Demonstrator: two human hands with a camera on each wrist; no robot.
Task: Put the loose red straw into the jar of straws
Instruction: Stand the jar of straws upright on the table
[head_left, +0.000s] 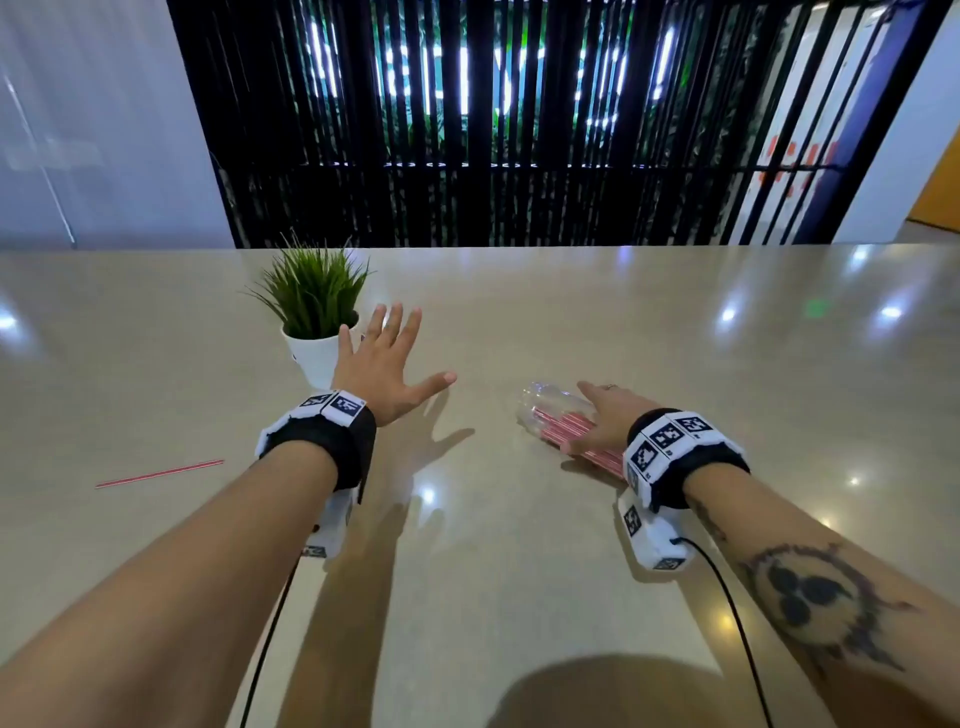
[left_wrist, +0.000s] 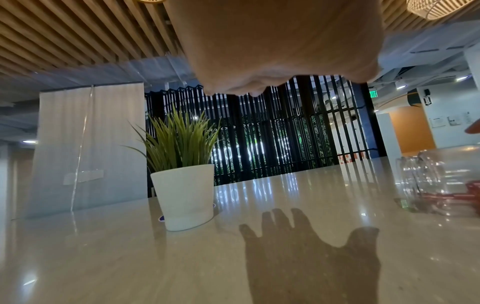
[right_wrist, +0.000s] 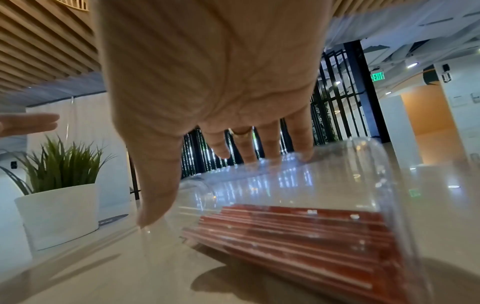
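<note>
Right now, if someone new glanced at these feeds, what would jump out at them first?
Probably the clear jar lying on its side on the table, red straws packed along its lower wall, with the right hand laid over it. Next, the left hand spread open above the tabletop beside the potted plant. The loose red straw lies apart, far left, untouched.

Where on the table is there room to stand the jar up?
Bare table lies between the two forearms, and to the right of the right hand and the jar. It is more crowded on the left: the plant pot sits by the left hand, and the loose straw lies nearer.
</note>
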